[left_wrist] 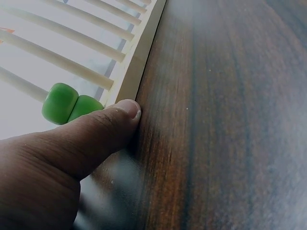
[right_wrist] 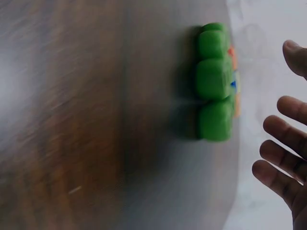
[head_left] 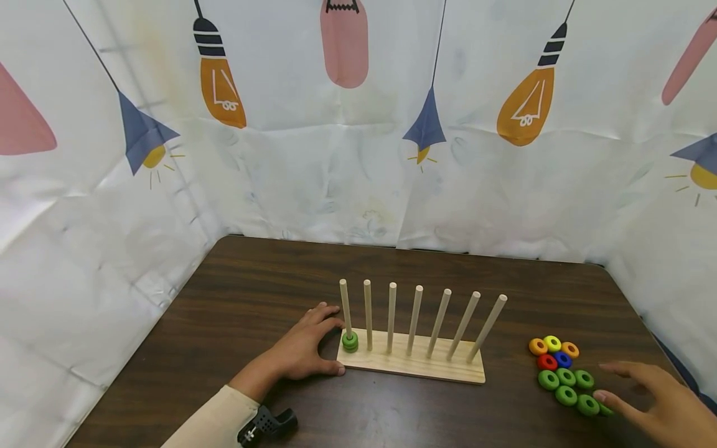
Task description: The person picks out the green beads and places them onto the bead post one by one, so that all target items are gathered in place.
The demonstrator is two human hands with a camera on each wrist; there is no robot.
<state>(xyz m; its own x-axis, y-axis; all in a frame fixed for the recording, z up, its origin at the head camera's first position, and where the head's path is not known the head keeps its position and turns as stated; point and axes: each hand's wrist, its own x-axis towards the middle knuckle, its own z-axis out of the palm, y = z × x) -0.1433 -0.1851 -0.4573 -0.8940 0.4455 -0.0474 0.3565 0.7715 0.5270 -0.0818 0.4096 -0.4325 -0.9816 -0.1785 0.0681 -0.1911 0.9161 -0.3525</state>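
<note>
A pale wooden peg board (head_left: 414,367) stands on the table with a row of several upright pegs. Two green rings (head_left: 350,342) are stacked on its leftmost peg. My left hand (head_left: 299,348) grips the board's left end, thumb at the front corner and fingers at the back one. The left wrist view shows the thumb (left_wrist: 110,122) against the base's edge, beside the green rings. At the right, my right hand (head_left: 658,398) hovers by loose green rings (head_left: 566,396), fingers spread and nothing held. In the right wrist view, green rings (right_wrist: 213,79) lie apart from its fingertips.
Behind the loose green rings lie a red ring (head_left: 547,362), a blue ring (head_left: 562,359), a yellow ring (head_left: 552,344) and two orange rings (head_left: 538,346). The dark wood table (head_left: 280,274) meets a printed white cloth (head_left: 358,186) at its back and sides.
</note>
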